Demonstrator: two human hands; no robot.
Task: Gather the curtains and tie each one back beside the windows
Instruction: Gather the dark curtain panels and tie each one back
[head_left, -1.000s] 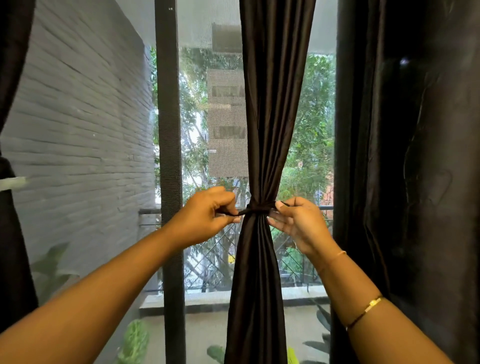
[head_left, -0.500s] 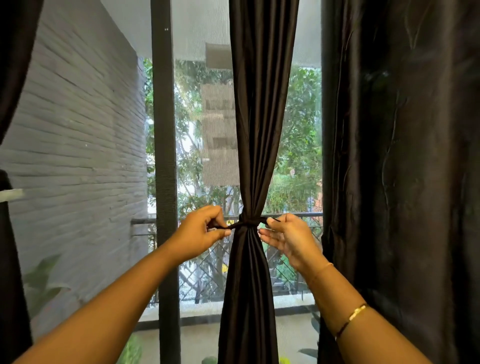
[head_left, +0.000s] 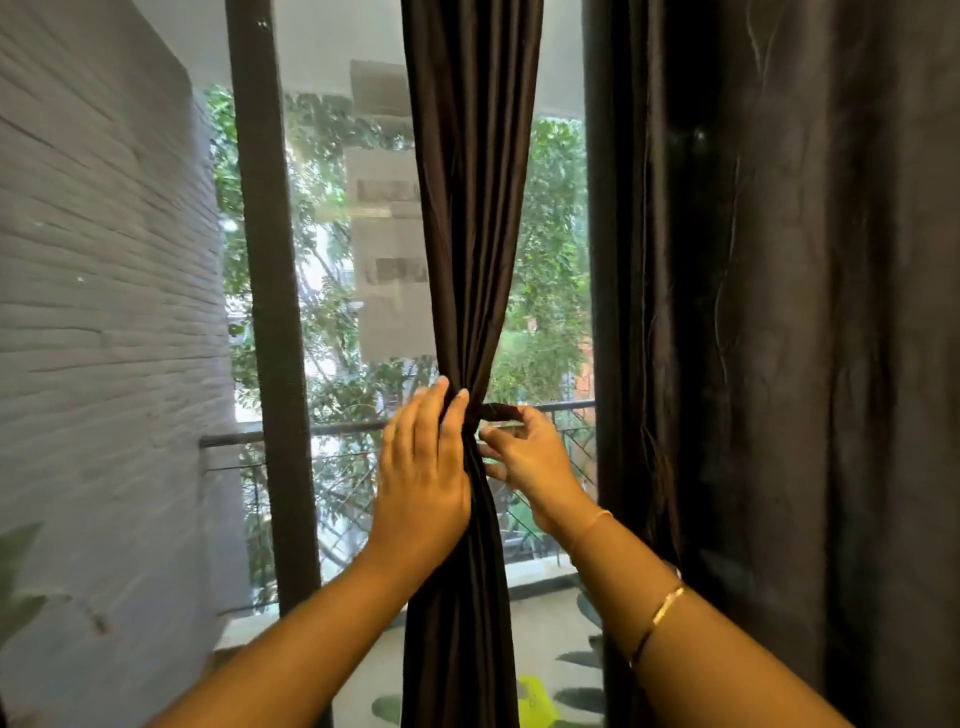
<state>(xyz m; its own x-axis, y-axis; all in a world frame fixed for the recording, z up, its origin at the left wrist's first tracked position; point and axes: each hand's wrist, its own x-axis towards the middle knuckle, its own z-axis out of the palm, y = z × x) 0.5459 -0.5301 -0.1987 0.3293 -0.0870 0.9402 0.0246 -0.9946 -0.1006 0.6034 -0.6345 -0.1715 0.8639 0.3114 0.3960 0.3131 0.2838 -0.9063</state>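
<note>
1. Now, nearest me, my left hand (head_left: 423, 467) lies flat with fingers straight, pressing the gathered curtain (head_left: 470, 234) at its waist.
2. My right hand (head_left: 532, 457) pinches the tie (head_left: 497, 413) end just beside it. I judge the knot is nearly finished.
3. Next I should snug it, then gather the loose curtain (head_left: 779, 364) at the right edge of the window (head_left: 332, 260).

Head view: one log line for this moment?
curtain: gathered, tie around it | left hand: flat on curtain | right hand: pinches tie end
</note>
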